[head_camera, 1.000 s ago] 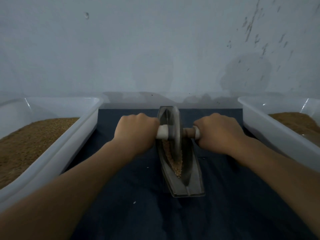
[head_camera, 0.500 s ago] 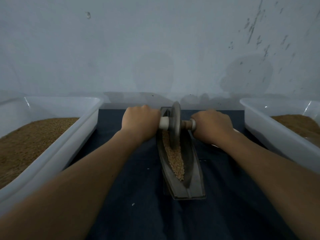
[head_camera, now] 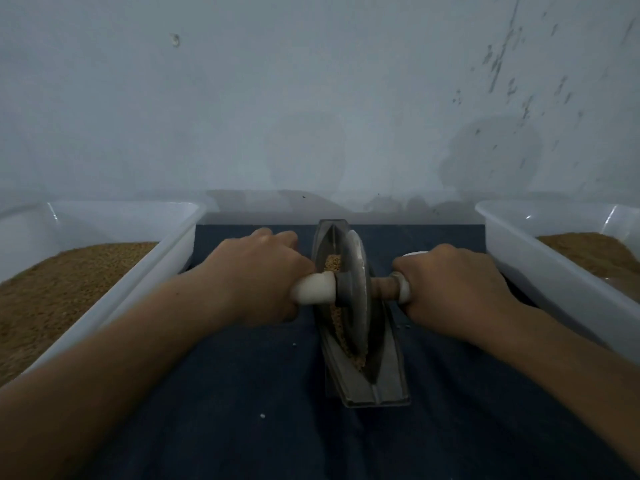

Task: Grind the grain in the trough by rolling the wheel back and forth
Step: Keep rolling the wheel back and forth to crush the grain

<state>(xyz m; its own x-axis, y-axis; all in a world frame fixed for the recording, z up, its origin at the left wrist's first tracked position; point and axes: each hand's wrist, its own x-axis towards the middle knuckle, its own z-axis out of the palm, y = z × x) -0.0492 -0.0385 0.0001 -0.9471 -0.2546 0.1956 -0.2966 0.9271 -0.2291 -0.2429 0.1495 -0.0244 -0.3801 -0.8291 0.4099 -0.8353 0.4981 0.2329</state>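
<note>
Left hand (head_camera: 263, 271) grips the white handle (head_camera: 313, 289) and right hand (head_camera: 450, 289) grips the opposite axle end. The metal wheel (head_camera: 356, 282) stands midway along the boat-shaped trough (head_camera: 381, 386), on grain (head_camera: 337, 323), at the centre of the dark cloth (head_camera: 242, 410). An uneven push would likely tip the wheel, spilling grain or shifting the trough.

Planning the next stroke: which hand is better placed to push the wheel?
Left, slightly: the left hand grips the white handle close beside the grey metal wheel; the right hand grips its handle farther out, bare brown axle showing between.
</note>
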